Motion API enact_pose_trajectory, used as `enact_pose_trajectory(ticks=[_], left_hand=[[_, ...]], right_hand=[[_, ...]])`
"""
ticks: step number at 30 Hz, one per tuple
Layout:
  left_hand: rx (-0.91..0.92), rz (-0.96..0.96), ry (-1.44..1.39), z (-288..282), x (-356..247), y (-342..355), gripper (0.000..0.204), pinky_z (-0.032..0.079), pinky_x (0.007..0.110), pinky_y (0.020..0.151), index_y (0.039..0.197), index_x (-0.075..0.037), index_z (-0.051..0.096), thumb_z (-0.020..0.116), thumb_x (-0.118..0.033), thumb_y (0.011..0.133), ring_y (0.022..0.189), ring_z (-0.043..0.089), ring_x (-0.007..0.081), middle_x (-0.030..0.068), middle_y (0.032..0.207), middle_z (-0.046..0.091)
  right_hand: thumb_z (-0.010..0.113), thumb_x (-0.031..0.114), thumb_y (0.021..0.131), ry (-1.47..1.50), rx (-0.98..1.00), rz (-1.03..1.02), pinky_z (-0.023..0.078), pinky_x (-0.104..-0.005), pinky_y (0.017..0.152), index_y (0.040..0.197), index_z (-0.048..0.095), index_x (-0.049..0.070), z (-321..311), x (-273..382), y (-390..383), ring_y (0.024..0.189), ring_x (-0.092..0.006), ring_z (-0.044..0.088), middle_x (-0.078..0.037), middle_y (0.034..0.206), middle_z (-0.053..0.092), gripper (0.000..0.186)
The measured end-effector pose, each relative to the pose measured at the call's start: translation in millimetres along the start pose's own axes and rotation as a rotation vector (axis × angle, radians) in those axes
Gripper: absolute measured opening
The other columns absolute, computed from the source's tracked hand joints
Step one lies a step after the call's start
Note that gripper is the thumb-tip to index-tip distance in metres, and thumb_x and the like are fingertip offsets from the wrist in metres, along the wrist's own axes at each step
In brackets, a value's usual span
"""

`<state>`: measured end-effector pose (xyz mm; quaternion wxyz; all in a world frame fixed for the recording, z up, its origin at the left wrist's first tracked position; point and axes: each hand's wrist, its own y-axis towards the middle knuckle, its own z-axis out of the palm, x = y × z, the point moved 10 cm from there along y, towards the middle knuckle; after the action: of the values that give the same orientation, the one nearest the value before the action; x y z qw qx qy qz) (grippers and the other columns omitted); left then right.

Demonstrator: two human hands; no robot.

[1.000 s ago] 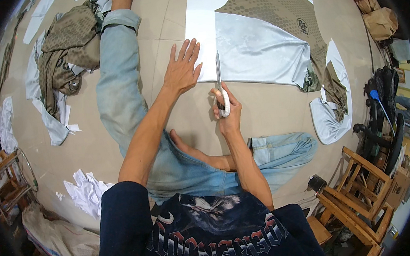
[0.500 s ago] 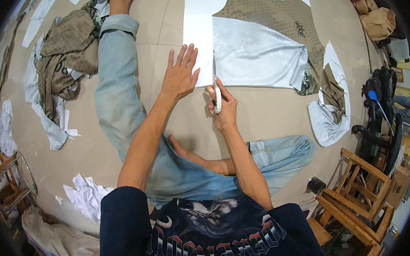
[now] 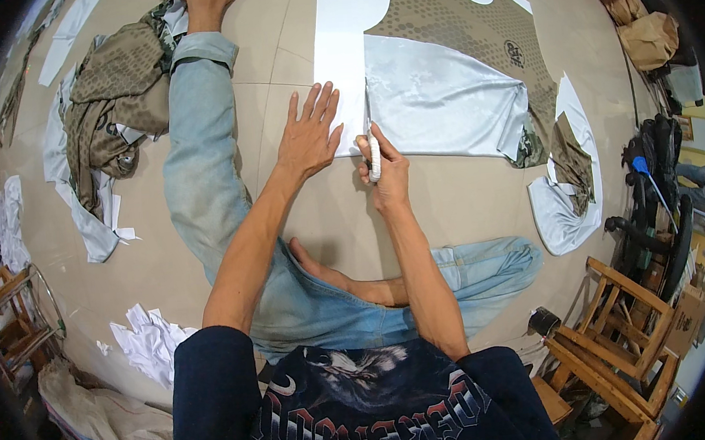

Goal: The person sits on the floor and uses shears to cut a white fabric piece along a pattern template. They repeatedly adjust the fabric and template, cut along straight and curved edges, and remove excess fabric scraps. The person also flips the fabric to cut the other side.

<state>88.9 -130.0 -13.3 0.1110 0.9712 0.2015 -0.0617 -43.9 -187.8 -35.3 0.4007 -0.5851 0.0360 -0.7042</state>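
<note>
"So, what lies at the near end?"

"The person's dark printed shirt (image 3: 373, 390), with a wooden stool (image 3: 611, 349) off to the near right and crumpled white scraps (image 3: 155, 342) at the near left. Then come the faded jeans (image 3: 202, 132), one leg stretched to the far left, the other folded to the right, all on the tiled floor (image 3: 449, 201)."

"And the right hand (image 3: 385, 173)?"

"Closed round the scissors (image 3: 376, 165), on a handle that looks white. The blades point away from the person, right at the line where the white sheet (image 3: 342, 41) meets the pale cloth (image 3: 442, 99). I can't tell how far apart they stand."

"The left hand (image 3: 308, 141)?"

"Wide and flat, palm down, fingers spread, with nothing gripped. It lies across the near left edge of the white sheet, thumb toward the scissors."

"Where exactly is the pale cloth?"

"To the right of the blades, shiny, a little rumpled toward its right end. Beyond it spreads brown patterned cloth (image 3: 453, 21) with a dotted print."

"Anything farther out?"

"A heap of similar brown fabric (image 3: 119, 93) on the far left, past the stretched leg, and a brown paper bag (image 3: 649, 40) at the far right."
</note>
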Motion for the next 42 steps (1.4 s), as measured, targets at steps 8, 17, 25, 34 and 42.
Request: enact_pose_trajectory(ticks=[8,17,25,34,42], left_hand=[[-0.006,0.001,-0.019,-4,-1,1,0.060,0.015,0.054,0.119,0.150,-0.005,0.030,0.041,-0.034,0.099,0.146,0.024,0.0284,0.0110,0.158,0.027],[0.024,-0.010,-0.058,-2,1,1,0.061,0.013,0.054,0.119,0.152,-0.005,0.026,0.039,-0.034,0.099,0.147,0.019,0.0287,0.0108,0.160,0.023],[0.046,-0.013,-0.060,0,0,2,0.062,0.013,0.054,0.119,0.152,-0.005,0.025,0.040,-0.033,0.099,0.148,0.019,0.0287,0.0105,0.160,0.023],[0.048,-0.015,-0.050,1,1,3,0.063,0.014,0.054,0.119,0.152,-0.005,0.026,0.041,-0.035,0.098,0.147,0.020,0.0284,0.0105,0.160,0.023],[0.061,-0.019,-0.030,-1,-1,3,0.064,0.013,0.054,0.119,0.152,-0.005,0.027,0.041,-0.036,0.098,0.147,0.020,0.0280,0.0106,0.160,0.023]], right_hand=[[0.075,0.009,0.083,0.100,0.012,-0.013,0.035,-0.0234,0.041,0.134,0.054,-0.003,12,20,18,0.047,-0.0088,0.049,-0.004,0.079,0.065,0.056],[0.057,0.003,0.090,-0.006,0.028,-0.042,0.036,-0.0232,0.041,0.137,0.051,-0.003,16,18,32,0.047,-0.0097,0.049,-0.013,0.099,0.072,0.048],[0.057,0.004,0.089,0.051,0.044,-0.058,0.035,-0.0224,0.042,0.137,0.051,-0.002,24,31,62,0.047,-0.0097,0.048,-0.014,0.097,0.072,0.048],[0.065,0.005,0.087,0.102,0.068,-0.072,0.035,-0.0223,0.042,0.136,0.052,-0.002,28,33,72,0.046,-0.0097,0.046,-0.014,0.095,0.072,0.051],[0.060,0.003,0.088,0.059,0.066,-0.075,0.038,-0.0228,0.043,0.136,0.051,-0.003,40,51,99,0.049,-0.0105,0.049,-0.014,0.096,0.072,0.049]])
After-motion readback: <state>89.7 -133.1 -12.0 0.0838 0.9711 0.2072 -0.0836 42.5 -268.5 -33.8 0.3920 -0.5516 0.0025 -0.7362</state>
